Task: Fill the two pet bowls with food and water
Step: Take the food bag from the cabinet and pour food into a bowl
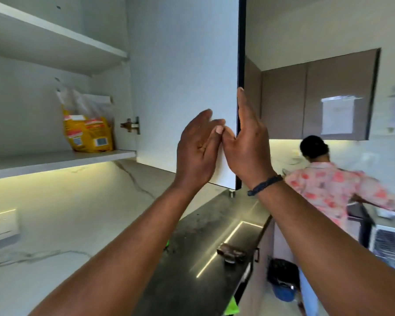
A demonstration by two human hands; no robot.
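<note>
A yellow food bag (88,133) with a clear crumpled top stands on the lowest shelf of the wall cabinet, at the left. The cabinet door (183,83) hangs open, white inside, swung out toward me. My right hand (246,142) lies flat along the door's dark outer edge, fingers straight and pointing up, thumb against the inner face. My left hand (197,153) is raised just left of it in front of the door's inner face, fingers loosely apart, holding nothing. The pet bowls are not in view.
A dark countertop (205,254) runs below, with a small dark object (232,253) on it. Another person in a pink patterned shirt (328,188) stands at the right. A bin (283,279) sits on the floor. The upper shelves (55,42) hold nothing visible.
</note>
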